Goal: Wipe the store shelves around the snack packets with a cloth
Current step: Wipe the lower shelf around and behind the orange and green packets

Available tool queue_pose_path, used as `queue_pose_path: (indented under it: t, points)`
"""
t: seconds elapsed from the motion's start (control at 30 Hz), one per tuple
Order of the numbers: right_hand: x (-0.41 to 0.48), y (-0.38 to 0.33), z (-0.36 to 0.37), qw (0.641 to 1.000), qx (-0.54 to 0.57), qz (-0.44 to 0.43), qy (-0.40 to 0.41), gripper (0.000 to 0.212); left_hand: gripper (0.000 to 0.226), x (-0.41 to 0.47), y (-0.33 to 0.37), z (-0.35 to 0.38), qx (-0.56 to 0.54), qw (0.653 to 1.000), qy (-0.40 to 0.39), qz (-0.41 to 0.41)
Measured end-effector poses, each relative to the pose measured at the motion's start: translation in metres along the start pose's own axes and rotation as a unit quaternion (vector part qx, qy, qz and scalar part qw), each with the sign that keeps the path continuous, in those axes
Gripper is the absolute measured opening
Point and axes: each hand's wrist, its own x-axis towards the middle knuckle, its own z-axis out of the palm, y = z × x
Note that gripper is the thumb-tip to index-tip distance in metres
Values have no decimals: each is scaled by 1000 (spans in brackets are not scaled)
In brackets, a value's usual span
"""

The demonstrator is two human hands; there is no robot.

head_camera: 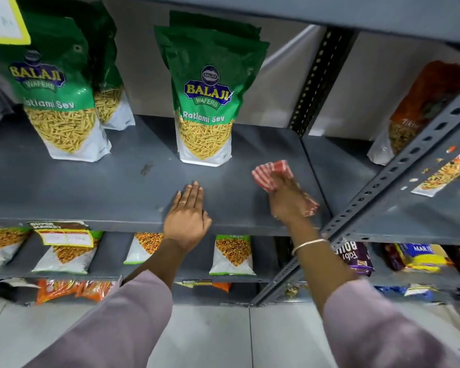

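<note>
A grey metal shelf (91, 187) carries green Balaji Ratlami Sev packets: one stack in the middle (206, 102) and another stack at the left (56, 96), all upright. My right hand (290, 200) grips a red-and-white striped cloth (270, 173) and presses it on the shelf, right of the middle packets. The cloth bunches out ahead of the fingers and behind the palm. My left hand (187, 211) lies flat on the shelf's front edge, fingers together, holding nothing.
A slotted upright post (377, 187) slants across the right. Beyond it is a neighbouring shelf (398, 221) with an orange packet (420, 110). The lower shelf holds several snack packets (233, 254). A dark smudge (146, 168) marks the shelf. A tiled floor lies below.
</note>
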Motion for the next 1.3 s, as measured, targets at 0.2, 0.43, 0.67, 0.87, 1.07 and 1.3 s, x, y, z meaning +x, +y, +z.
queue_pose_path:
  t: [0.2, 0.43, 0.67, 0.87, 1.07, 1.3]
  points:
    - [-70, -43, 21, 991, -42, -114, 59, 51, 61, 0, 1, 1, -23, 999, 24, 4]
    - [4, -4, -6, 971, -15, 235, 24, 56, 68, 1, -2, 3, -9, 1000, 4, 1]
    - [41, -11, 0, 992, 58, 60, 95, 52, 64, 3, -4, 6, -59, 998, 18, 4]
    - [73, -33, 8, 996, 15, -64, 58, 56, 76, 2, -3, 5, -38, 999, 4, -2]
    - [107, -32, 9, 990, -41, 121, 58, 63, 64, 3, -3, 6, -18, 1000, 4, -5]
    - [182, -30, 18, 995, 59, -82, -21, 51, 62, 4, -3, 6, -92, 995, 27, -7]
